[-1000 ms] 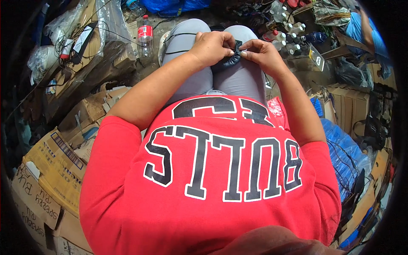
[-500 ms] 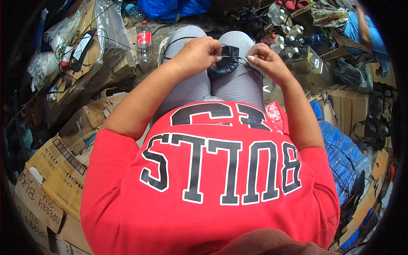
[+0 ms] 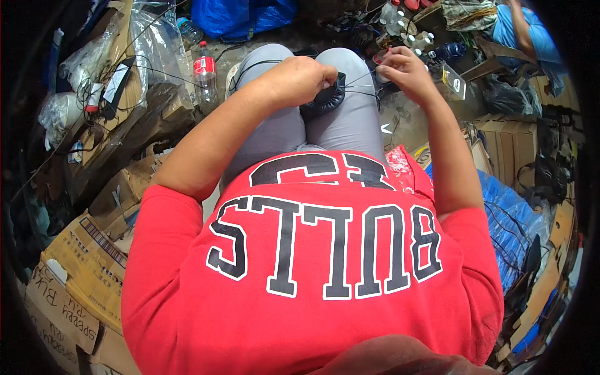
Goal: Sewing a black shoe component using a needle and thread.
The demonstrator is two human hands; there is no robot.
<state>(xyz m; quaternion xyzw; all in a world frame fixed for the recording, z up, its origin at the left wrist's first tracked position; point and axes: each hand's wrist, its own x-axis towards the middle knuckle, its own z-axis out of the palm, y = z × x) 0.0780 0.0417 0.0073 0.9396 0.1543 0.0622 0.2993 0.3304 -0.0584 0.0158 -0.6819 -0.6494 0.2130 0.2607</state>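
Currently, over my grey trousers [image 3: 340, 128], my left hand [image 3: 302, 80] pinches a gathered black pad [image 3: 326, 102]. My right hand [image 3: 405, 72] clamps dark thread [image 3: 360, 79] stretching from it.

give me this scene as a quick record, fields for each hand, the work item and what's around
left hand: pinching the black gathered piece
right hand: apart from the left, a thin dark thread running toward its fingers; grip unclear
work item: black gathered piece, over the grey trousers
left side: clear bottle, red cap
ahead: blue sheeting
lower left: cardboard
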